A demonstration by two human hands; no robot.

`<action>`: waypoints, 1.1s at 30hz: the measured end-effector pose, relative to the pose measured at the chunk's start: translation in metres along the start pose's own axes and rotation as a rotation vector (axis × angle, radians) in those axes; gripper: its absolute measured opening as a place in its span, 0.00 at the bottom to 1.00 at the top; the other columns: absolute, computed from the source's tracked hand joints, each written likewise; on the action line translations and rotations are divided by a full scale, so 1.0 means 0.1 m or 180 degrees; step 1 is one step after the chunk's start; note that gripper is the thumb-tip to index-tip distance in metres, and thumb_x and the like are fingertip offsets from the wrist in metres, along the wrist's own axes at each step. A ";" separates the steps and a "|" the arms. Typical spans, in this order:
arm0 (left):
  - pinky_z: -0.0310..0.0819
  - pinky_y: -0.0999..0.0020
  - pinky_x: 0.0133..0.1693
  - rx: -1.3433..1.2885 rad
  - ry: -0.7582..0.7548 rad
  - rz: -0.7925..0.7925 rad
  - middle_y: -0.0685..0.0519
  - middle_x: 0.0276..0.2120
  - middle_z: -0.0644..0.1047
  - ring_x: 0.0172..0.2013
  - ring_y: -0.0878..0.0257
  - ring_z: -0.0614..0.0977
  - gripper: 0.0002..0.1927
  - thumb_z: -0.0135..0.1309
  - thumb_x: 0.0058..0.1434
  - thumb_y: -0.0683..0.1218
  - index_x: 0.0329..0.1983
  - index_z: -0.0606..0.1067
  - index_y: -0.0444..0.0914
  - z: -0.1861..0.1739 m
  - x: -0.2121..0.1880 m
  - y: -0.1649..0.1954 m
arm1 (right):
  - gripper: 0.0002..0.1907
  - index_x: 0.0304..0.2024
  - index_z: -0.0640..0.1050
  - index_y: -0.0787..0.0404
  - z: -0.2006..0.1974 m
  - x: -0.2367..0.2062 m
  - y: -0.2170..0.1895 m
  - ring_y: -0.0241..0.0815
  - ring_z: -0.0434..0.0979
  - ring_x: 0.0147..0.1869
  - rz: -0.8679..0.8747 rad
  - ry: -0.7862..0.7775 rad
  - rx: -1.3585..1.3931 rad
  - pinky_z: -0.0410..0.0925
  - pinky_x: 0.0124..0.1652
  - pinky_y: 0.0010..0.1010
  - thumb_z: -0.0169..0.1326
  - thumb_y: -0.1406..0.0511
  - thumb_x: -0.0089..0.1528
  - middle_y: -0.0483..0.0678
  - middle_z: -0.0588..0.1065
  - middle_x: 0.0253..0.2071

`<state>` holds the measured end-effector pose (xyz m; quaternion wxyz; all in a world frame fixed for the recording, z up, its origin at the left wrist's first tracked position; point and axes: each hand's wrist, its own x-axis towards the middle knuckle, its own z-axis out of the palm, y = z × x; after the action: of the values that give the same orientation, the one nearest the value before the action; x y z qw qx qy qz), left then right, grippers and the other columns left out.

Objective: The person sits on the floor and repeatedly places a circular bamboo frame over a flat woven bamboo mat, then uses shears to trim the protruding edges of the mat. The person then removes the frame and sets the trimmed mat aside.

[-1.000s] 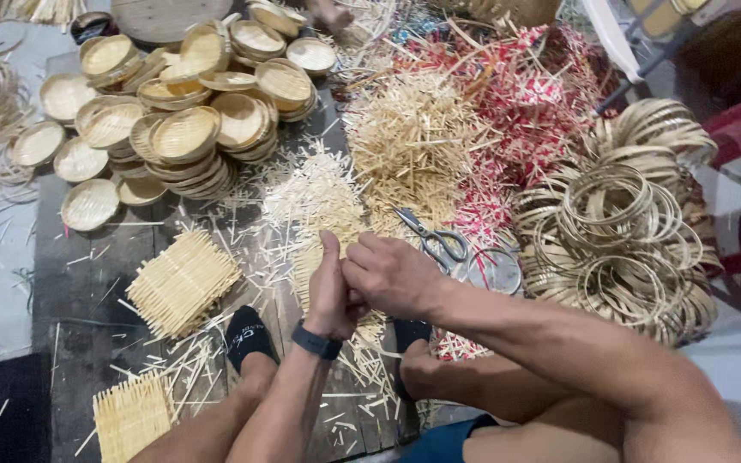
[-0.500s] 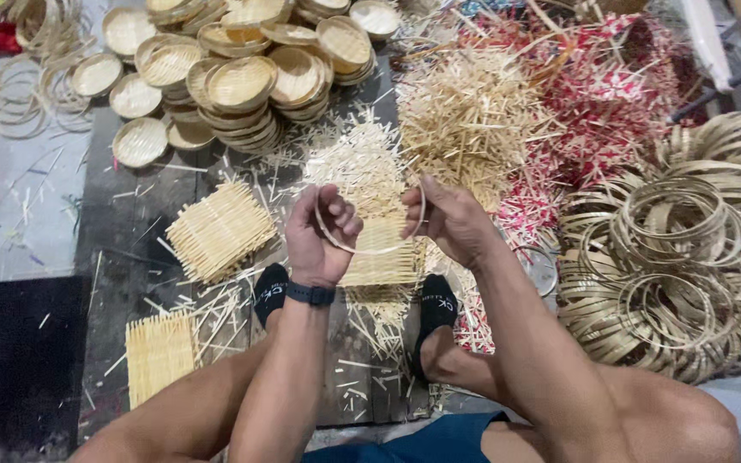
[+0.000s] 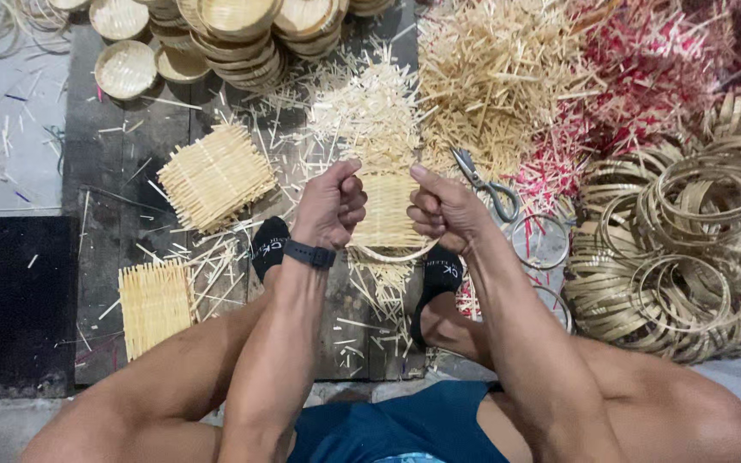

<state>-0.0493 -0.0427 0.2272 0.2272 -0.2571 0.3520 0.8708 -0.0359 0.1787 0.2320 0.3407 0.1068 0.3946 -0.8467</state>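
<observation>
My left hand (image 3: 329, 206) and my right hand (image 3: 441, 208) are both closed on the rim of a thin bamboo ring (image 3: 392, 255), one at each side. A square woven bamboo mat (image 3: 385, 210) sits pressed inside that ring, between the two fists. A dark band wraps my left wrist. My feet in black socks (image 3: 269, 247) rest on the dark boards just below the hands.
Two more woven mats (image 3: 214, 176) (image 3: 154, 304) lie at the left. Stacked shallow bamboo baskets (image 3: 233, 34) stand at the top. Loose natural splints (image 3: 490, 77), red splints (image 3: 645, 77), scissors (image 3: 484, 182) and a heap of bamboo rings (image 3: 688, 240) fill the right.
The hands came together on the mat and ring, then spread to the ring's sides; the mat now sits inside the ring. The view has shifted down and closer.
</observation>
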 end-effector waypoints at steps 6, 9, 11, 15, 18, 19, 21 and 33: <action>0.48 0.74 0.15 -0.0314 -0.0096 0.0290 0.62 0.11 0.61 0.13 0.71 0.58 0.19 0.58 0.65 0.47 0.18 0.68 0.43 -0.06 0.05 0.08 | 0.26 0.25 0.74 0.61 -0.02 0.01 0.17 0.42 0.68 0.28 -0.0481 0.0736 0.0668 0.66 0.30 0.32 0.50 0.47 0.65 0.46 0.66 0.21; 0.48 0.75 0.15 -0.0545 -0.0153 0.0232 0.61 0.11 0.61 0.14 0.71 0.59 0.19 0.57 0.65 0.48 0.18 0.68 0.43 -0.11 0.09 0.05 | 0.27 0.24 0.76 0.60 -0.08 0.06 0.32 0.47 0.71 0.31 -0.0686 0.0603 0.0665 0.70 0.33 0.38 0.52 0.46 0.64 0.48 0.68 0.22; 0.47 0.75 0.14 -0.0510 -0.0148 0.0162 0.61 0.10 0.60 0.12 0.71 0.57 0.21 0.58 0.65 0.47 0.17 0.66 0.44 -0.16 0.13 0.03 | 0.27 0.25 0.76 0.61 -0.18 0.08 0.37 0.46 0.70 0.31 -0.0631 0.0301 0.0626 0.71 0.34 0.39 0.53 0.46 0.65 0.47 0.68 0.23; 0.46 0.75 0.12 -0.0632 -0.0046 -0.0049 0.62 0.09 0.58 0.10 0.71 0.55 0.23 0.57 0.64 0.47 0.14 0.64 0.46 -0.26 0.20 0.03 | 0.31 0.25 0.75 0.62 -0.30 0.13 0.47 0.44 0.69 0.32 -0.0640 -0.0320 0.0677 0.71 0.37 0.38 0.53 0.46 0.73 0.47 0.67 0.23; 0.47 0.75 0.13 -0.0720 0.0011 -0.0125 0.61 0.09 0.58 0.11 0.70 0.56 0.22 0.56 0.66 0.48 0.16 0.66 0.44 -0.32 0.23 0.00 | 0.31 0.25 0.74 0.61 -0.33 0.13 0.52 0.44 0.71 0.32 -0.0749 -0.0222 0.0658 0.71 0.36 0.38 0.54 0.47 0.75 0.46 0.67 0.24; 0.48 0.75 0.14 -0.0689 -0.0042 -0.0077 0.62 0.10 0.59 0.12 0.70 0.56 0.21 0.56 0.67 0.49 0.18 0.68 0.42 -0.34 0.24 -0.04 | 0.27 0.27 0.77 0.61 -0.34 0.14 0.52 0.43 0.72 0.30 -0.0721 0.0143 0.0462 0.71 0.34 0.37 0.54 0.48 0.71 0.47 0.69 0.23; 0.49 0.76 0.15 -0.0598 0.0008 0.0039 0.62 0.11 0.59 0.13 0.71 0.57 0.17 0.55 0.66 0.51 0.23 0.72 0.40 -0.40 0.27 -0.15 | 0.24 0.31 0.83 0.62 -0.39 0.15 0.50 0.43 0.75 0.27 -0.0644 0.0891 0.0074 0.73 0.31 0.35 0.53 0.49 0.63 0.48 0.72 0.22; 0.80 0.65 0.36 0.3607 0.1533 0.2048 0.49 0.27 0.83 0.29 0.61 0.85 0.09 0.65 0.51 0.45 0.34 0.84 0.36 -1.37 0.98 -0.97 | 0.10 0.35 0.86 0.64 -1.01 0.74 0.97 0.41 0.83 0.30 -0.0804 0.2739 -0.3454 0.74 0.35 0.30 0.66 0.65 0.53 0.52 0.82 0.28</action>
<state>-0.0290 -0.0582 0.0342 -0.0274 -0.1678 0.8517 0.4956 -0.0356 0.1726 0.0734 0.0586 0.2005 0.8703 -0.4460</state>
